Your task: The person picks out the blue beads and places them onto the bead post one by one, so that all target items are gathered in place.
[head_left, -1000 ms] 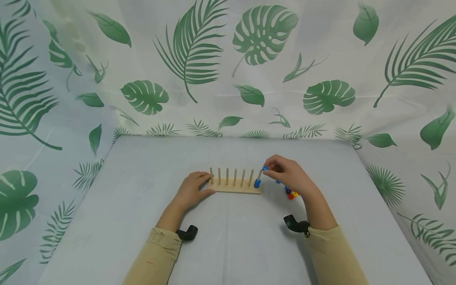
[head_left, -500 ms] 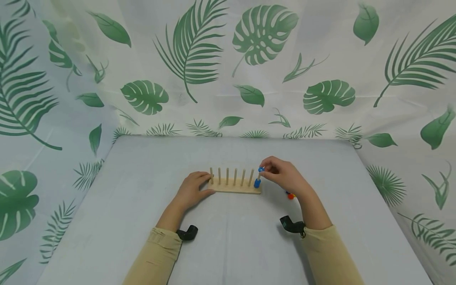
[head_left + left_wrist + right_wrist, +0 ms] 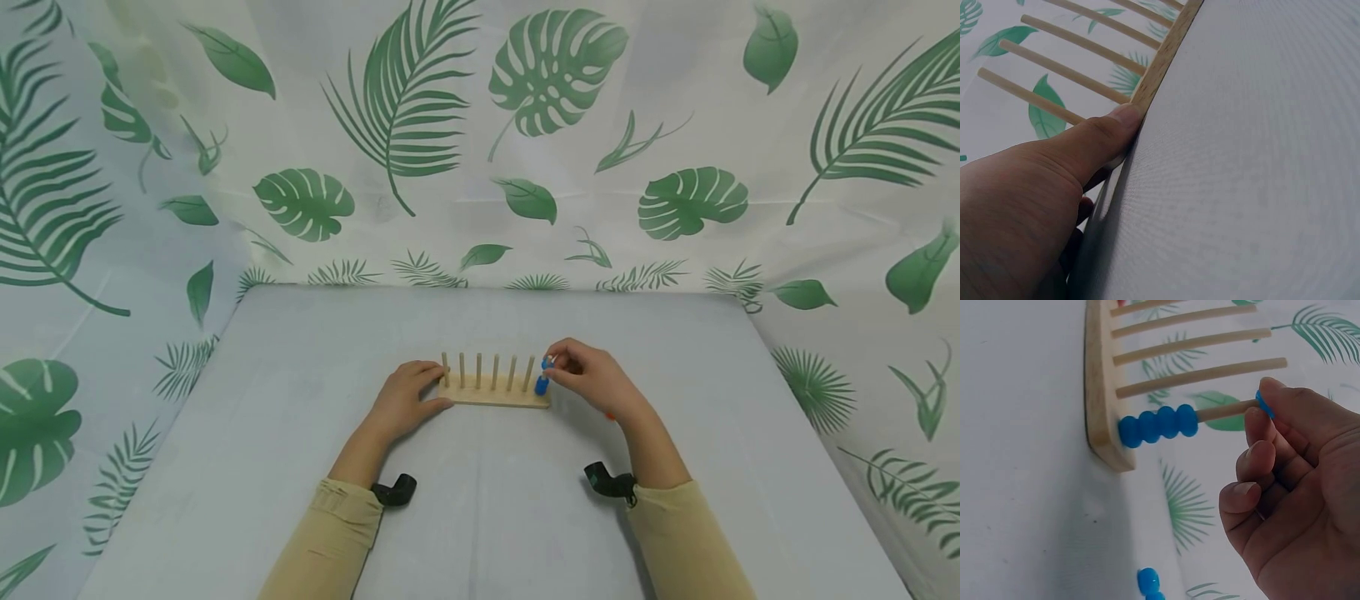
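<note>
A wooden peg board (image 3: 491, 398) with a row of upright pegs sits on the table. My left hand (image 3: 401, 400) grips its left end, thumb (image 3: 1125, 117) along the front edge and the other fingers behind, partly hidden. Several blue beads (image 3: 1159, 425) are stacked at the foot of the rightmost peg; the other pegs in the head view carry none. At that peg's top, my right hand (image 3: 596, 379) pinches another blue bead (image 3: 1264, 405) between thumb and index finger. The peg's tip reaches into the pinched bead, and bare wood shows between it and the stack.
Loose blue beads (image 3: 1148, 581) lie on the table right of the board. A red-orange bead (image 3: 611, 416) peeks out beside the right wrist, which hides the others. Leaf-printed cloth (image 3: 450, 200) hangs behind the grey table (image 3: 360, 333) and along its sides.
My right hand has moved left and slightly down, bringing the blue bead from beside the rightmost peg onto its top. The loose beads are now mostly covered by that arm. My left hand stays put.
</note>
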Demonstrator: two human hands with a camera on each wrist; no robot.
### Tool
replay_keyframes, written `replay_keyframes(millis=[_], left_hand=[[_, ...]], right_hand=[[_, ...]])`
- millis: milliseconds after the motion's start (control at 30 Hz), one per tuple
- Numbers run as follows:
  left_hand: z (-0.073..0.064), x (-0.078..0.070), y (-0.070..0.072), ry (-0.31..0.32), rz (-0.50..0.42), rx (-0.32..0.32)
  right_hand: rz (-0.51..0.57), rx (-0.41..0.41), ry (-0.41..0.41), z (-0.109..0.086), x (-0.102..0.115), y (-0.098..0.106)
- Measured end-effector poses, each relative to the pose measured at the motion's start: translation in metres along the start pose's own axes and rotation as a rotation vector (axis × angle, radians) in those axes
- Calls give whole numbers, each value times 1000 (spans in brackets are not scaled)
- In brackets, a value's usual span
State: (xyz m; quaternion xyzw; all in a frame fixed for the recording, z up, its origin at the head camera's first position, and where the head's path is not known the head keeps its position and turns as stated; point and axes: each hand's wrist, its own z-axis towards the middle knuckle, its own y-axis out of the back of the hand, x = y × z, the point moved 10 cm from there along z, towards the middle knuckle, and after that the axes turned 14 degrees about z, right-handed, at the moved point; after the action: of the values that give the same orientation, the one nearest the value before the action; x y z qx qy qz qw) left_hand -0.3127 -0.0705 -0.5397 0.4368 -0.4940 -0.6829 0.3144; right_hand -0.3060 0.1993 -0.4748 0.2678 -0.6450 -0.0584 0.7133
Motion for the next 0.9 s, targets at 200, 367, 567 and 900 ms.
replay_keyframes(millis=[200,367,567,900], left_hand=[[0,0,0,3,-3,8],[1,0,0,4,-4,8],[0,-1,2,-1,-7,-5],[0,0,0,-10,6,-10]], right_hand=[[14,-12,-9,0,-8,-3],[2,-9,-8,0,-15,-6],[9,-3,-8,-1,-21,-9],[-1,15,8,-2,-24,-14]])
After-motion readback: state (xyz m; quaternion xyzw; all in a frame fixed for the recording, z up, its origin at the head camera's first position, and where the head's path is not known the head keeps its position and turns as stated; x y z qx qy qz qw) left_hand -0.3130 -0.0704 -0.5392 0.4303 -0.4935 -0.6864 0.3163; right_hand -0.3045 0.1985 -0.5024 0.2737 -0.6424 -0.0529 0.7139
